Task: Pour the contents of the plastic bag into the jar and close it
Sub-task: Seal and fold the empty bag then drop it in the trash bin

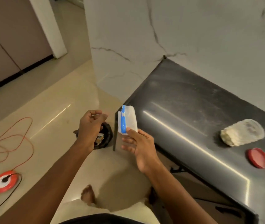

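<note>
Seen from head height, looking down past two bare forearms toward a pale tiled floor (51, 110) and the corner of a dark, glossy countertop (193, 110). Right hand (142, 148) raised just off the countertop's left edge, thumb and fingers pinching the lower corner of a small clear plastic bag (129, 119) with a blue zip strip, held upright and looking flat and empty. Left hand (90, 125) beside it, apart from the bag, curled into a loose fist above a small black bin (105, 138) on the floor; whether anything sits inside that fist cannot be told. On the countertop, well to the right, a clear jar (242, 132) lying on its side, packed with a pale, crumbly filling, open mouth not clearly visible. Red round lid (259, 158) lying flat just in front of the jar, apart from it. On the floor at far left, a red cable reel (5, 181) with loose orange cord. A bare foot (88, 195) near the bottom edge. White marbled wall (193, 38) behind the countertop.
</note>
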{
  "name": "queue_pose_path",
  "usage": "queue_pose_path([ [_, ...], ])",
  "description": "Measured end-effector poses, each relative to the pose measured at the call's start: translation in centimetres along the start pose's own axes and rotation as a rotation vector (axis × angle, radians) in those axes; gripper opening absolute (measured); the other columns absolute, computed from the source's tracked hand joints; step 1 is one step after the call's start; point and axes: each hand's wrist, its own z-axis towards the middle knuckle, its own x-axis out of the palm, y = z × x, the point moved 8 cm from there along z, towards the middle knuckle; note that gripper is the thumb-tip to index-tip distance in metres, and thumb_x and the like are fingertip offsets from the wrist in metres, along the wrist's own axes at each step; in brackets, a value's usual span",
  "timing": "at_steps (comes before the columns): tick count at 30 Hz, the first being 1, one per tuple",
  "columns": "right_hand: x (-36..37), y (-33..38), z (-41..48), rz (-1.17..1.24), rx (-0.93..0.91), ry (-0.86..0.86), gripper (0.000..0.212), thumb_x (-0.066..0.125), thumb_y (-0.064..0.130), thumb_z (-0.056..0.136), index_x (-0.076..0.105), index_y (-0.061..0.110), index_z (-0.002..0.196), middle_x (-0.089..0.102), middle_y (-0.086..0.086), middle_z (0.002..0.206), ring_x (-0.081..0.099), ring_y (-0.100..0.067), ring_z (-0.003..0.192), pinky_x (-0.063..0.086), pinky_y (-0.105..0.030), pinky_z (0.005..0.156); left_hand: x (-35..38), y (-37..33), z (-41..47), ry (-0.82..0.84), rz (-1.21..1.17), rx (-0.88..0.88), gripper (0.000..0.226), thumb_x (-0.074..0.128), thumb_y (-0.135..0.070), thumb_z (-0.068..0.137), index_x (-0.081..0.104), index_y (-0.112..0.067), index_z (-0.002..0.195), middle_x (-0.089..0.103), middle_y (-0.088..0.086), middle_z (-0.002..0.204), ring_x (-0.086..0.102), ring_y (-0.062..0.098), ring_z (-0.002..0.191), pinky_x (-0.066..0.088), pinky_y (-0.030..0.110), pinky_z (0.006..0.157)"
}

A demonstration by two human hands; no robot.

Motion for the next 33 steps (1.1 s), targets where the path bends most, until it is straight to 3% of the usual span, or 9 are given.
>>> queue_pose_path([
  [4, 6.5, -6.8, 4.1, -0.031, 0.140, 0.003, 0.032, 0.083, 0.018, 0.084, 0.072, -0.002, 0.106, 0.077, -0.014, 0.081, 0.070, -0.021, 0.062, 0.058, -0.033, 0.055, -7.2, 4.3, 3.9, -0.064, 0.053, -0.073, 0.012, 0.079, -0.023, 0.092, 0.069, -0.025, 0.098, 0.076, -0.009, 0.081, 0.072, 0.004, 0.074, 0.055, 0.019, 0.061],
  [7, 8.9, -12.9, 8.0, -0.126, 0.256, -0.061, 0.039, 0.085, 0.019, 0.079, 0.071, -0.003, 0.108, 0.079, -0.016, 0.084, 0.072, -0.021, 0.059, 0.056, -0.031, 0.053, -11.4, 8.1, 6.6, -0.102, 0.107, -0.135, 0.016, 0.076, -0.024, 0.094, 0.069, -0.017, 0.107, 0.073, -0.004, 0.093, 0.068, 0.009, 0.083, 0.054, 0.026, 0.072],
  [12, 7.5, -23.8, 17.5, -0.303, 0.462, -0.198, 0.035, 0.075, 0.015, 0.090, 0.067, -0.006, 0.117, 0.078, -0.019, 0.083, 0.076, -0.023, 0.058, 0.059, -0.033, 0.056, -15.3, 16.6, 11.8, -0.158, 0.157, -0.244, 0.021, 0.075, -0.024, 0.095, 0.066, -0.015, 0.112, 0.069, -0.006, 0.092, 0.063, 0.012, 0.082, 0.053, 0.036, 0.085],
  [15, 5.3, -29.5, 23.9, -0.441, 0.472, -0.231, 0.036, 0.073, 0.016, 0.092, 0.066, -0.005, 0.120, 0.078, -0.016, 0.083, 0.075, -0.020, 0.056, 0.061, -0.034, 0.057, -15.8, 22.5, 15.4, -0.155, 0.181, -0.285, 0.021, 0.075, -0.026, 0.096, 0.066, -0.016, 0.112, 0.067, -0.008, 0.094, 0.063, 0.008, 0.084, 0.052, 0.032, 0.081],
  [18, 3.2, -34.5, 30.4, -0.535, 0.458, -0.250, 0.037, 0.073, 0.017, 0.093, 0.065, -0.003, 0.123, 0.078, -0.015, 0.091, 0.073, -0.021, 0.063, 0.066, -0.043, 0.072, -15.5, 28.7, 19.3, -0.132, 0.183, -0.317, 0.023, 0.074, -0.027, 0.096, 0.065, -0.017, 0.114, 0.069, -0.007, 0.097, 0.063, 0.006, 0.088, 0.051, 0.031, 0.078],
  [21, 1.4, -40.0, 37.1, -0.597, 0.480, -0.249, 0.036, 0.074, 0.017, 0.094, 0.066, -0.004, 0.122, 0.077, -0.017, 0.099, 0.071, -0.021, 0.070, 0.066, -0.043, 0.080, -15.0, 34.9, 23.3, -0.084, 0.194, -0.323, 0.022, 0.074, -0.028, 0.097, 0.065, -0.020, 0.115, 0.071, -0.003, 0.102, 0.064, 0.008, 0.093, 0.053, 0.031, 0.078],
  [27, 0.9, -47.4, 46.2, -0.649, 0.528, -0.166, 0.035, 0.070, 0.018, 0.098, 0.064, -0.008, 0.122, 0.073, -0.014, 0.090, 0.070, -0.019, 0.070, 0.058, -0.030, 0.060, -14.7, 43.8, 29.5, -0.053, 0.178, -0.305, 0.021, 0.074, -0.033, 0.096, 0.065, -0.024, 0.112, 0.073, -0.003, 0.105, 0.067, 0.011, 0.099, 0.055, 0.034, 0.082],
  [33, 2.2, -47.6, 45.4, -0.598, 0.554, -0.112, 0.026, 0.056, 0.006, 0.104, 0.060, -0.007, 0.126, 0.071, -0.019, 0.102, 0.074, -0.027, 0.080, 0.063, -0.037, 0.059, -15.5, 44.6, 28.3, -0.070, 0.151, -0.344, 0.015, 0.074, -0.029, 0.097, 0.066, -0.023, 0.109, 0.072, -0.005, 0.101, 0.066, 0.009, 0.097, 0.053, 0.032, 0.082],
])
